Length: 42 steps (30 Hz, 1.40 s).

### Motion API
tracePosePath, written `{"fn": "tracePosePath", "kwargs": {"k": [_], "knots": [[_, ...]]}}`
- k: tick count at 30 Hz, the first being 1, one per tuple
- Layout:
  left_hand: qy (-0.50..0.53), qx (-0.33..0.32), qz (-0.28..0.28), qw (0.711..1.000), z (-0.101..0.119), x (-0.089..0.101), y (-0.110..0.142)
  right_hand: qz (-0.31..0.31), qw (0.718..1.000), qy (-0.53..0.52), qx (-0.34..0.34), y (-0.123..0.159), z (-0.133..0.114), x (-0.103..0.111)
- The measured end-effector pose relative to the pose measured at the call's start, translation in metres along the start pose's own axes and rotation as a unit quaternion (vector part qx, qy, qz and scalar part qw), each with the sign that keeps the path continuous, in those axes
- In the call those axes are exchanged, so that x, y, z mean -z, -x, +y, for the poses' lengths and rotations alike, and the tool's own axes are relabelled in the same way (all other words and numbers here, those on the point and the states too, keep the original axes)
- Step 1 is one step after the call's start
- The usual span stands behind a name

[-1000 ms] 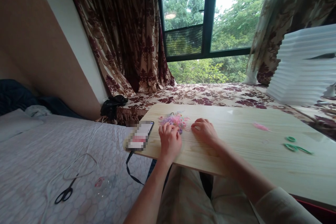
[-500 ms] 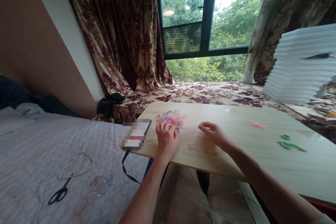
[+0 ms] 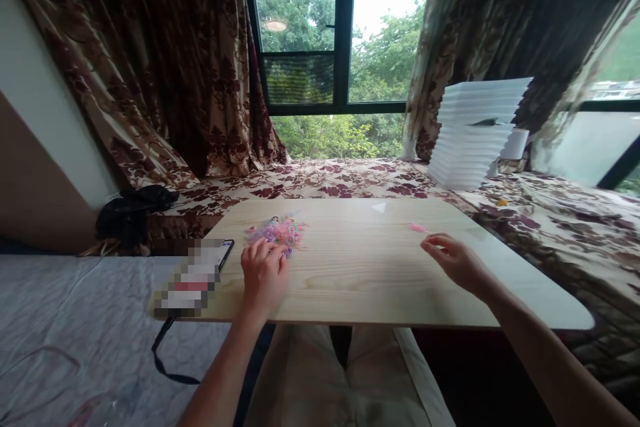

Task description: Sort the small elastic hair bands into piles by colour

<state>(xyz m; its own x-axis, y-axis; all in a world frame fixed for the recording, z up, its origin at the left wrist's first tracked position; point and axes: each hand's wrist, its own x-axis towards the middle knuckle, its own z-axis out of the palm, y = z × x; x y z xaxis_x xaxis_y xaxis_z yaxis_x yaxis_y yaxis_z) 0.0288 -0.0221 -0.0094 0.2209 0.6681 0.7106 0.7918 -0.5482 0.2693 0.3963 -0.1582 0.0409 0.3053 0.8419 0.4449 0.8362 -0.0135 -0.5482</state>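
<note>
A pale wooden board (image 3: pixel 360 280) lies across my lap. Near its far left sits a small heap of coloured rubber bands (image 3: pixel 277 230), pink and purple. My left hand (image 3: pixel 264 273) rests on the board with its fingers curled, the tips touching the near edge of that heap. My right hand (image 3: pixel 450 259) hovers low over the right part of the board, fingers drawn together, just short of a small pink piece (image 3: pixel 416 228). Whether either hand holds a band is hidden.
A phone (image 3: pixel 200 270) lies on the board's left edge, a black strap (image 3: pixel 167 357) hanging below it. A black bag (image 3: pixel 135 210) sits at the left of the patterned window seat (image 3: pixel 350 180), a stack of white foam sheets (image 3: pixel 473 133) at the right. Curtains flank the window.
My right hand has left the band heap and travelled right across the board to the pink piece. My left hand stayed at the heap. My head turned right, so the bed and scissors left view.
</note>
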Motion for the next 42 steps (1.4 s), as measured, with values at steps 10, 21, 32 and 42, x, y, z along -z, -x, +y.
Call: {"fn": "tracePosePath", "kwargs": {"k": [10,21,32,42], "knots": [[-0.045,-0.044,0.007,0.998,-0.008,-0.004,0.001,-0.076,0.953,0.293,0.011,-0.004,0.014,0.014],[-0.032,-0.039,0.002,0.999,-0.011,-0.007,0.002,-0.022,0.955,0.281,0.093,-0.009,0.002,0.056],[-0.040,-0.047,0.018,0.998,-0.011,-0.009,0.002,-0.159,0.948,0.277,0.002,-0.006,0.005,0.024],[-0.057,-0.048,0.024,0.997,-0.010,-0.007,0.002,-0.099,0.960,0.258,0.046,0.003,-0.009,0.045]]}}
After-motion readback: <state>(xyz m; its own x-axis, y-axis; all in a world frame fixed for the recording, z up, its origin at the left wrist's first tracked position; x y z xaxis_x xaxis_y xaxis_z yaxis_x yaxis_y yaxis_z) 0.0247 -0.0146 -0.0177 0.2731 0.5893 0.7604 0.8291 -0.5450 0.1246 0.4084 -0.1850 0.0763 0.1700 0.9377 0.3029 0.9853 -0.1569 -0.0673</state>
